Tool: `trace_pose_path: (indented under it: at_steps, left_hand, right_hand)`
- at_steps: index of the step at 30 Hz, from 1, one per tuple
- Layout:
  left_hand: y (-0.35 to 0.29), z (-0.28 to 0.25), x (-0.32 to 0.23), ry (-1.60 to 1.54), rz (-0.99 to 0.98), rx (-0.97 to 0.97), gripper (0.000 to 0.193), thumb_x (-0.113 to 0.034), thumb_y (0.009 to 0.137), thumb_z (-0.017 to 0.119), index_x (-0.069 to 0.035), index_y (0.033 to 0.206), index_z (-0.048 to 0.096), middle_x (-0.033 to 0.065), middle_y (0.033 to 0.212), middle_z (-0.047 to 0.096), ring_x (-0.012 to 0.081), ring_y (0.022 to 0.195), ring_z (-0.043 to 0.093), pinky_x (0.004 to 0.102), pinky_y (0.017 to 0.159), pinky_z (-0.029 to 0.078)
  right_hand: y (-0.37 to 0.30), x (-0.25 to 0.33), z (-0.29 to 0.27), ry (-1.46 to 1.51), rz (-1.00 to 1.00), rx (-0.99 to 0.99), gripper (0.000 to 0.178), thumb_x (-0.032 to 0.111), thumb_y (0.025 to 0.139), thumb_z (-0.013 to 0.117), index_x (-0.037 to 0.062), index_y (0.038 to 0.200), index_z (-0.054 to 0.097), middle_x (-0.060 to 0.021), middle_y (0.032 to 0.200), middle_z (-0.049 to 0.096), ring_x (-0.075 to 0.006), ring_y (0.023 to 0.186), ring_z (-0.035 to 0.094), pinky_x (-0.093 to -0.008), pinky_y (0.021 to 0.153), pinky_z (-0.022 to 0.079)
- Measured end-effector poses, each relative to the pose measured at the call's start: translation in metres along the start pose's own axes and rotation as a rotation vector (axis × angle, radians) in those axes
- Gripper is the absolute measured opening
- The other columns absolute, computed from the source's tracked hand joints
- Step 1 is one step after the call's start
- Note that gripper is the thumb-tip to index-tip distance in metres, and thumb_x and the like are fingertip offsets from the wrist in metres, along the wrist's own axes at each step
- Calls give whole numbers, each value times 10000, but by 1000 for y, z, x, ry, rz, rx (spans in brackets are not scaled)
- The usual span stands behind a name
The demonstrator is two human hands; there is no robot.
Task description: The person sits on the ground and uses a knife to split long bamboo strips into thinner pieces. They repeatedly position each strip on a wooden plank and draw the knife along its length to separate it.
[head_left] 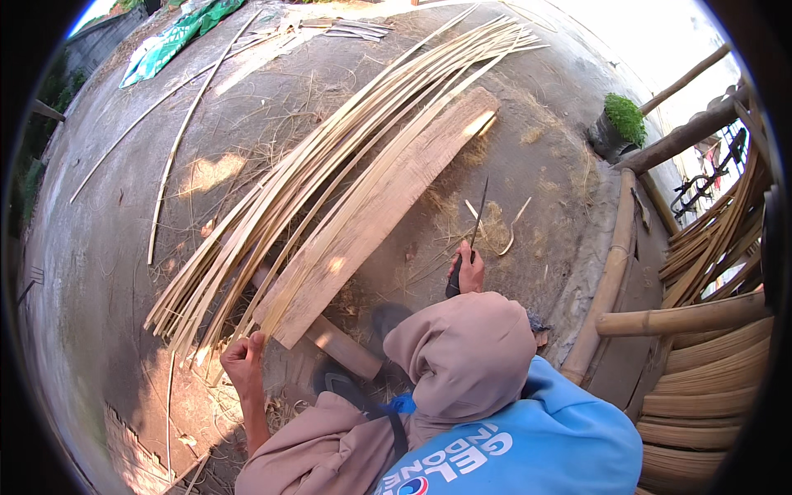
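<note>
A long wooden board [388, 210] slants away from me, its near end propped on a wooden block [346, 351]. Thin pale bamboo strips [318, 247] lie along its left edge. My left hand [243, 363] is closed at the board's near end, thumb and fingers pinched on the end of a bamboo strip. Out to the right of the board, my right hand [471, 272] grips a knife [479, 210] by its black handle. The narrow dark blade points away from me, apart from the board and the strips. Left of the board spreads a large bundle of long bamboo strips [363, 115].
Loose strips [177, 153] and shavings [495, 231] litter the concrete ground. A potted green plant [623, 124] stands at the far right. Bamboo rails [615, 264] run along my right, with stacked strip bundles [701, 404] beyond. A green sheet [173, 45] lies at the far left.
</note>
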State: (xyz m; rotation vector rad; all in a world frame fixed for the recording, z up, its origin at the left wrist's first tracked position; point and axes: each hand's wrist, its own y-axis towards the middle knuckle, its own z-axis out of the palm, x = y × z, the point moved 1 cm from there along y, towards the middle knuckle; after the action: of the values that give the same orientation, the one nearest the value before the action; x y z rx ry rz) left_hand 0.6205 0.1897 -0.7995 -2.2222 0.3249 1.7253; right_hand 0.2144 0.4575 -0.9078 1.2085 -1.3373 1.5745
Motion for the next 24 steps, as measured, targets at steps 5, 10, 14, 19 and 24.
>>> trace_pose_path:
  at_steps: [5,10,14,19,24]
  left_hand:
    - [16,-8,10,154,16,6,533,-401,941,778,-81,588,538,-75,560,425,37,537,326,263,521,209]
    - [13,-5,30,446,-43,4,584,-491,891,802,-48,585,576,-67,534,371,73,543,310,300,518,221]
    - [5,0,49,583,-131,17,678,-661,845,747,-43,601,610,-19,517,402,110,514,356,327,510,276]
    - [-3,11,56,736,-139,-10,672,-709,834,710,-63,653,686,40,511,502,177,496,473,357,521,365]
    - [-14,7,63,741,-206,46,650,-706,870,669,-70,744,726,56,590,590,212,568,562,368,568,424]
  right_hand:
    - [7,-5,3,-52,-22,-28,439,486,1027,596,54,957,568,-23,711,555,-120,542,559,-299,480,499]
    - [17,-14,12,-80,17,14,414,488,1015,612,82,944,571,-6,720,553,-112,541,554,-288,475,499]
    - [16,-5,28,-48,50,52,411,496,1012,613,97,929,565,3,696,545,-103,535,551,-276,472,493]
    - [26,8,30,-330,-123,171,582,598,1030,503,35,915,594,-75,672,591,-187,575,614,-341,524,493]
    - [35,19,56,-982,-481,246,621,606,1024,482,1,1023,619,-271,822,679,-480,796,680,-548,695,500]
